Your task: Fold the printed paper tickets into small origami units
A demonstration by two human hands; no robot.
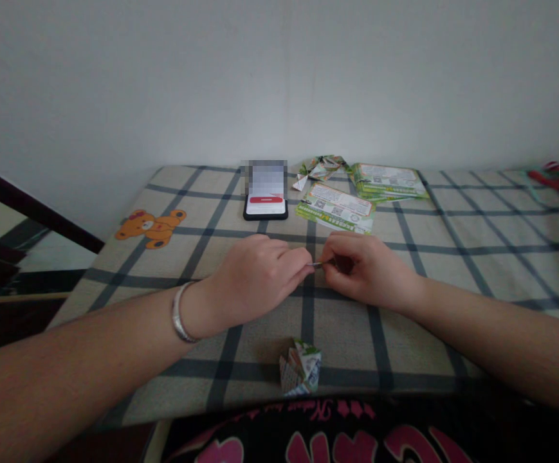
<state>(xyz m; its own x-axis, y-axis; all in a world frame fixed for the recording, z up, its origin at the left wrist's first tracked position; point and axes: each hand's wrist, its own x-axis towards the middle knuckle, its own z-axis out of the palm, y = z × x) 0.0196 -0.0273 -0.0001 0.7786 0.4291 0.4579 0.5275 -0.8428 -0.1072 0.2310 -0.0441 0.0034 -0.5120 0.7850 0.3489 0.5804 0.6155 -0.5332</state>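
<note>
Two pinches — left hand (257, 273) | right hand (370, 265) | fingers (297, 260) nearly closed — both on one thin strip (314, 263)

Now a paper (316, 263) is bridging the left hand (262, 273) and right hand (370, 265) above the table (255, 334)! Behind them, a phone (265, 207) is lying left of a leaflet (337, 207); a leaflet stack (389, 181) is sitting behind-right, folded papers (325, 168) at its left; a folded shape (301, 368) is resting in front.
</note>
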